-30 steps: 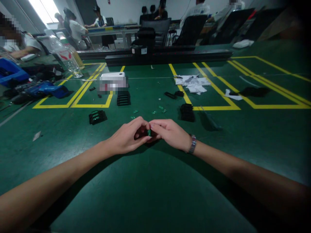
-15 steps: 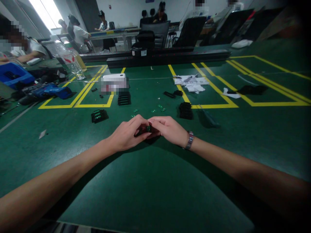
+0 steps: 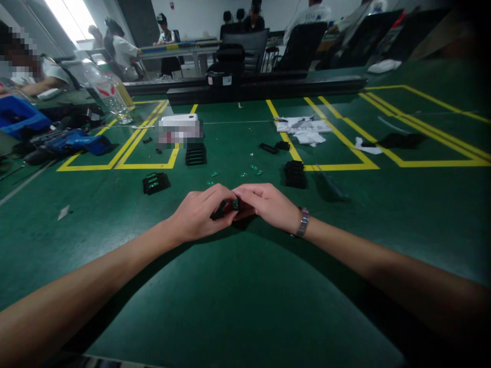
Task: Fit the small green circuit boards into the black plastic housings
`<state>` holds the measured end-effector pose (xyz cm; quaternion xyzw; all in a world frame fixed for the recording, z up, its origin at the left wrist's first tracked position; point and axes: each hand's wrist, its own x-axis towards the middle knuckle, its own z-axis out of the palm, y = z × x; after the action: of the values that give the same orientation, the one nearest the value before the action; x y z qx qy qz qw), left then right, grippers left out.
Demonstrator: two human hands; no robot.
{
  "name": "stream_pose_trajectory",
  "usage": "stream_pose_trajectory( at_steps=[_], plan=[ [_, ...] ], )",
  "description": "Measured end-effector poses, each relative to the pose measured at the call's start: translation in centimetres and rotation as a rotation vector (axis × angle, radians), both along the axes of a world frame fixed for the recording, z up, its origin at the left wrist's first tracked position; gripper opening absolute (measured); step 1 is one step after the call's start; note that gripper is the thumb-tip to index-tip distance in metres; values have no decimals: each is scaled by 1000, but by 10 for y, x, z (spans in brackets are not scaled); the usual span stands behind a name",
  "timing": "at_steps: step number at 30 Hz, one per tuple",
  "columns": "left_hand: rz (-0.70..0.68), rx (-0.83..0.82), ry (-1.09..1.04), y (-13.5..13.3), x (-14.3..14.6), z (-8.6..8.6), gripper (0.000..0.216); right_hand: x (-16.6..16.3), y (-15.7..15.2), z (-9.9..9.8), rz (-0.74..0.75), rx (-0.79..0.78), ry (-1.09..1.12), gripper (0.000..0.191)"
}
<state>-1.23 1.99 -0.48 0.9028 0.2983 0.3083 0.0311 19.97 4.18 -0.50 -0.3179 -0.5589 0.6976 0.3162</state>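
Observation:
My left hand [image 3: 207,209] and my right hand [image 3: 264,202] meet over the middle of the green table. Between their fingertips is a small black part with a green face [image 3: 235,204]; fingers cover most of it. Both hands are closed on this piece. Just beyond them lie several small green circuit boards [image 3: 256,169]. To the left sits a black block with green boards on top [image 3: 155,182]. A stack of black plastic parts [image 3: 294,175] stands to the right, and another black slotted stack [image 3: 195,154] lies farther back.
A white phone-like object [image 3: 179,122], partly blurred out, lies behind the black stack. Crumpled white paper [image 3: 305,127] is at back right, a clear bottle [image 3: 109,94] at back left near a blue tool [image 3: 86,143]. A long black rail [image 3: 268,89] crosses the far side; people sit beyond.
My hands stay together at the same place. The green-faced part between the fingertips has turned slightly. The whole view has shifted a little.

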Motion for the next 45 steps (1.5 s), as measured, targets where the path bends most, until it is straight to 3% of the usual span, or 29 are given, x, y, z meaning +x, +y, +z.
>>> stream_pose_trajectory(
  at_steps=[20, 34, 45],
  plan=[
    [35, 59, 10, 0, 2, -1, 25, -1, 0, 5, -1, 16, -29, 26],
    [29, -1, -41, -2, 3, 2, 26, 5, 4, -1, 57, -118, 89, 20],
    [34, -62, -27, -2, 0, 2, 28, 7, 4, 10, 80, -1, -41, 33]
  ],
)
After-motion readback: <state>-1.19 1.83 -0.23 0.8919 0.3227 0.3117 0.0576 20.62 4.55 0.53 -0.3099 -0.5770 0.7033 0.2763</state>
